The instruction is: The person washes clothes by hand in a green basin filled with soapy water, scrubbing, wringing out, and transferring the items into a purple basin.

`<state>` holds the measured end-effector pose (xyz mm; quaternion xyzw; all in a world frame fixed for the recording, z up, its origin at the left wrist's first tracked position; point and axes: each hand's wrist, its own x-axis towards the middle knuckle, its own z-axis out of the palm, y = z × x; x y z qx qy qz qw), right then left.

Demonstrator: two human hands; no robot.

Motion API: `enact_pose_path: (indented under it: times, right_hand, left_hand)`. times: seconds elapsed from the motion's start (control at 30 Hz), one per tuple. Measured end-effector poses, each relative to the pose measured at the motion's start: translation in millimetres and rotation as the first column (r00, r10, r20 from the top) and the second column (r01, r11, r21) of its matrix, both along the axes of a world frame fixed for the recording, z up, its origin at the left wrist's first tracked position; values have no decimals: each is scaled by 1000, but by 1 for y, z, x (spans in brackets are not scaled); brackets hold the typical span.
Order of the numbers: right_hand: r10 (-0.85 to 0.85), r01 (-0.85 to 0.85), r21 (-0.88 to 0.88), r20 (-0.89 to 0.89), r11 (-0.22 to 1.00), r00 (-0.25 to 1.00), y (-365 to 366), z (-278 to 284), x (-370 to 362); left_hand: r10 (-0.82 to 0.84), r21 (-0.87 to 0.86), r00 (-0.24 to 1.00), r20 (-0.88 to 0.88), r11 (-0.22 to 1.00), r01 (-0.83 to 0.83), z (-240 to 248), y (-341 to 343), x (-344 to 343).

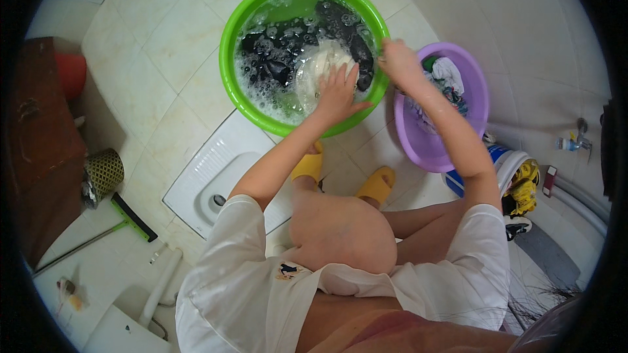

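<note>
White cloth (320, 65) under left hand (337, 95) in green basin (230, 59).

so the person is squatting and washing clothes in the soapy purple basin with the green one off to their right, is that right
Not quite: the colours are swapped. The head view shows the left hand pressing a whitish cloth in the soapy green basin, while the right hand is at that basin's right rim. The purple basin sits to the person's right, holding a heap of clothes and no suds.

Even, bright light is cast around the green basin (302, 52); foam glare is seen inside it, edges beyond are bent and darkened.
</note>
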<state>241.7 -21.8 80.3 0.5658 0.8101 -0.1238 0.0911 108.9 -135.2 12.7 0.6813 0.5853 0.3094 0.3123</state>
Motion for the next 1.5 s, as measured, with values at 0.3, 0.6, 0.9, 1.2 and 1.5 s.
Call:
enact_pose_path:
  times: [0.3, 0.6, 0.9, 1.2, 1.5]
  right_hand:
    - [273, -293, -201, -125, 935, 954, -8, -35, 38]
    - [326, -322, -135, 13, 937, 945, -29, -165, -11]
    - [-405, 378, -146, -299, 914, 864, 28, -147, -25]
    - [-513, -10, -530, -826, 848, 236, 12, 54, -62]
    - [-100, 37, -98, -774, 994, 626, 20, 113, -45]
  left_hand:
    - [-57, -304, 998, -4, 951, 53, -62, 8, -38]
    - [499, -191, 851, 163, 862, -469, -82, 43, -140]
    - [633, -380, 748, 201, 754, -536, -29, 24, -170]
    - [182, 136, 963, -198, 978, -157, 3, -4, -112]
    - [210, -51, 921, 328, 978, -204, 44, -9, -56]
